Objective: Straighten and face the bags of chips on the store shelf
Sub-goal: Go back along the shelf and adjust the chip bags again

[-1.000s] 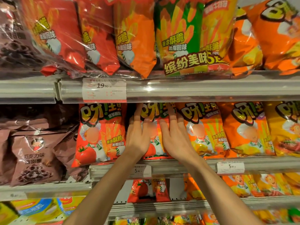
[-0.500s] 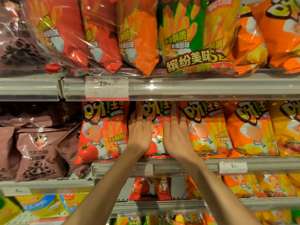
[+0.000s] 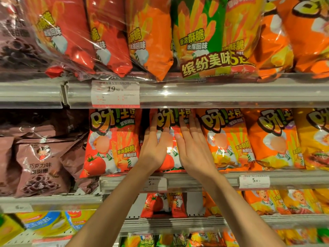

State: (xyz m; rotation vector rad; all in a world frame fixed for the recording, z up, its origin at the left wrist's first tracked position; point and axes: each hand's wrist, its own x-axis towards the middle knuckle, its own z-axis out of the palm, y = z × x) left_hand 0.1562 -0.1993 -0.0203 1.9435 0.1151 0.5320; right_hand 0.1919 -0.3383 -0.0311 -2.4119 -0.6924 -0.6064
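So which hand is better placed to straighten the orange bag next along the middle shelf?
The right hand. It lies flat on the red tomato bag at the edge beside the orange bag, while the left hand sits on the far side.

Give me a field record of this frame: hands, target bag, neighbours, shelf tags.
left hand: flat, fingers straight, pressing on the red bag's left half
right hand: flat, fingers straight, pressing on the red bag's right half
red bag: middle shelf, upright, front facing out, mostly covered by the hands
tomato bag: directly to its left, upright, facing out
orange bag: directly to its right, facing out
price tag: upper shelf rail, reads 19.90
brown bags: far left, slumped
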